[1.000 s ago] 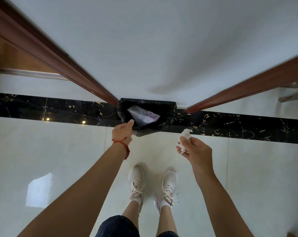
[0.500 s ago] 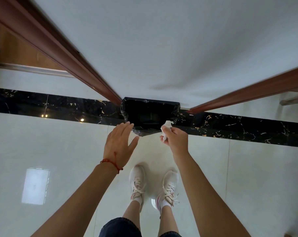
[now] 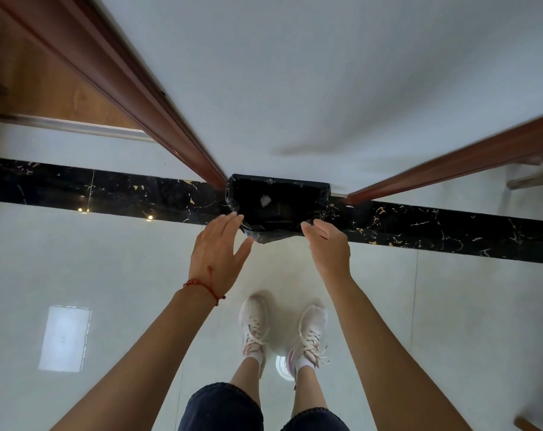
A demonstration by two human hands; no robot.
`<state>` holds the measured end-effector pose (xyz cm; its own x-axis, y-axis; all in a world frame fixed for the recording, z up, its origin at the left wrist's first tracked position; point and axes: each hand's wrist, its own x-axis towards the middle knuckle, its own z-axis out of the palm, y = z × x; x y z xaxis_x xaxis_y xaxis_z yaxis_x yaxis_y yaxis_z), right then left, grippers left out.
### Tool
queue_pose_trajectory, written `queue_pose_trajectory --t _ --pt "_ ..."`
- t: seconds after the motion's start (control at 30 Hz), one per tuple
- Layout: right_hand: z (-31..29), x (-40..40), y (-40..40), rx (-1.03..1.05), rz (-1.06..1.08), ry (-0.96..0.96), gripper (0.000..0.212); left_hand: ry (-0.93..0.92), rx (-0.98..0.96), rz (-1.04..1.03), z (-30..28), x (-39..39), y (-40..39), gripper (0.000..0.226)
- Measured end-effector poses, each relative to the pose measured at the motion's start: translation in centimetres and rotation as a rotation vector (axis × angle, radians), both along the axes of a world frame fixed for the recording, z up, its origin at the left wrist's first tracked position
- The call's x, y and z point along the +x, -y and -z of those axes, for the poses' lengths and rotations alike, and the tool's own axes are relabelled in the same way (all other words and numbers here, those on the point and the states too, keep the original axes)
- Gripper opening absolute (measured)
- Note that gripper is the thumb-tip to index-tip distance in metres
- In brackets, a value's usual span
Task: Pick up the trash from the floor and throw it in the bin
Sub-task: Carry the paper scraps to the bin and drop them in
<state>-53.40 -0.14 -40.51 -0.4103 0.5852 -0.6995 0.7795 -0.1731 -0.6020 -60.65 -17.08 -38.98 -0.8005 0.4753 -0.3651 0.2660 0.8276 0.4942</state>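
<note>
While both arms reach forward over the floor, the scene reads as follows.

Floor [image 3: 450, 321]: glossy pale tile, crossed side to side by a black marble band [image 3: 108, 191] with gold and white veining; small ceiling lights and a bright window patch reflect in it.
Wall [image 3: 326, 73]: plain white, rising behind the bin, framed by a red-brown wooden door frame [image 3: 158, 107] on the left and a second wooden trim [image 3: 450, 163] on the right.
Beyond the left frame: wood-toned flooring and a pale threshold strip.
Bin [image 3: 321, 194]: lined with a black bag, standing against the wall on the marble band, between the two wooden trims.
Trash [image 3: 265, 200]: a small white crumpled piece, seen inside the dark opening of the bin, toward its left side.
Left hand [image 3: 217, 253]: fingers straight and spread, holding nothing, fingertips just at the bin's near-left corner; a red string bracelet [image 3: 203, 286] on the wrist.
Right hand [image 3: 329, 247]: fingers loosely extended, empty, at the bin's near-right corner.
Feet: white laced sneakers [image 3: 253, 328] side by side on the tile, below dark shorts.
</note>
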Motion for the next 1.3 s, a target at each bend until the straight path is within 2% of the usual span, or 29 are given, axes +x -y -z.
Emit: queue_pose_trajectory --t 0.1,0.23,0.4,0.83,1.3 --pt "-1.9 1.8 0.1 0.202 -0.215 -0.038 0.049 -0.002 -0.007 0.021 -1.7 0.0 0.1 0.046" --pt "-5.0 3.7 0.0 0.498 -0.555 -0.042 0.051 -0.008 -0.017 0.06 -4.3 0.2 0.2 0.048" --pt "-9.7 5.8 -0.2 0.675 -0.671 -0.025 0.052 -0.047 -0.039 0.122 -8.1 1.3 0.6 0.05" --pt "-21.6 14.9 0.0 0.778 -0.542 -0.089 0.052 -0.13 0.046 0.198 -19.8 8.8 -1.0 0.049" --pt "-30.4 31.3 -1.7 0.865 -0.217 0.007 0.053 -0.222 0.126 0.556 -29.2 20.6 -9.0 0.051"
